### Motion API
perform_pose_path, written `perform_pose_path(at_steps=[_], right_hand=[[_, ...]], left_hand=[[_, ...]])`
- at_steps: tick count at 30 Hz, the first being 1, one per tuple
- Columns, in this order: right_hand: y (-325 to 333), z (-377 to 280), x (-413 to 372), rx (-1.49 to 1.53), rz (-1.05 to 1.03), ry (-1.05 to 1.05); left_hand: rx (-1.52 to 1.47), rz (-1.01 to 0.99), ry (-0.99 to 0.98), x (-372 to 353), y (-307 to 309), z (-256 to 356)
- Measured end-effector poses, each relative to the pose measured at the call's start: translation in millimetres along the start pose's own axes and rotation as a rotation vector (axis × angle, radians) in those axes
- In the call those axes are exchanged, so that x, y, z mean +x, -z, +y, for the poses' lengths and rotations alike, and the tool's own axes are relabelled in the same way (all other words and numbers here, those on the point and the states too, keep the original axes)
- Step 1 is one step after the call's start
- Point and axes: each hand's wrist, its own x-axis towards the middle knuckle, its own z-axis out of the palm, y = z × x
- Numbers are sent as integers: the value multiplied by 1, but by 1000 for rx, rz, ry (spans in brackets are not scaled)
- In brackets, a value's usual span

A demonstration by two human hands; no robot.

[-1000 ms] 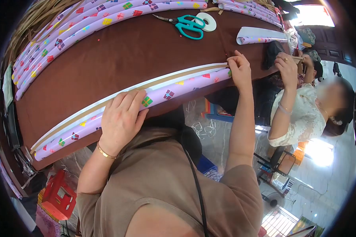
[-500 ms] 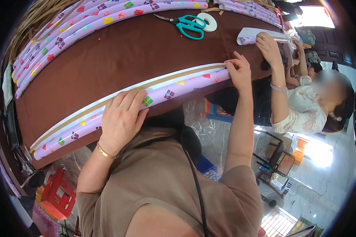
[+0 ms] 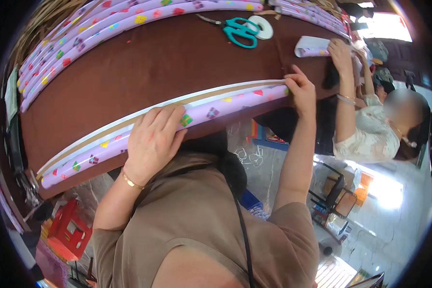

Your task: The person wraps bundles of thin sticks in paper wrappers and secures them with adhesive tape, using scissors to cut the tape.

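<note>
A long roll of lilac wrapping paper point(image 3: 235, 103) printed with colourful gift boxes lies along the near table edge, its white edge point(image 3: 96, 137) showing. A narrow brown tape strip point(image 3: 211, 96) runs along that white edge. My left hand point(image 3: 153, 137) lies across the roll left of its middle, fingers stretched over the strip and thumb on the near side. At the right end, my right hand point(image 3: 301, 91) pinches the strip's tip between thumb and forefinger, its other fingers partly raised.
Teal-handled scissors point(image 3: 240, 32) and a white tape roll point(image 3: 263, 27) lie on the brown tablecloth point(image 3: 144, 67). Several finished lilac rolls point(image 3: 125, 24) line the far side. At right, a co-worker's hand point(image 3: 340, 53) holds a partly rolled sheet point(image 3: 312, 45). A red case point(image 3: 69, 230) stands below left.
The view has shifted slightly, so the table things sit a little further right. Both my hands keep their places on the roll. The co-worker's hand has moved a little along their sheet.
</note>
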Motion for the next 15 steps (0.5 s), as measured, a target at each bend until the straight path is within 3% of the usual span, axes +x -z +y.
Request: perform_pose_path(at_steps=[3,4,7,9,12,15], right_hand=[[7,-4,1,102,107,-117],[7,-8,-1,83,145,-34],[-6,-41,-21,-420,241,431],[-33,-84,-48,-316,-17,579],[-73,-119,-79,-460,-386,749],[-95,-110,-81,-509,-408,756]], left_hand=[[-32,2,46,-4,-2,0],[-36,-8,54,-3,-4,-1],[-67,19,50,-6,-9,-4],[-58,42,50,-6,-11,-5],[-27,151,-17,-6,-15,-8],[34,154,-104,-14,-5,-13]])
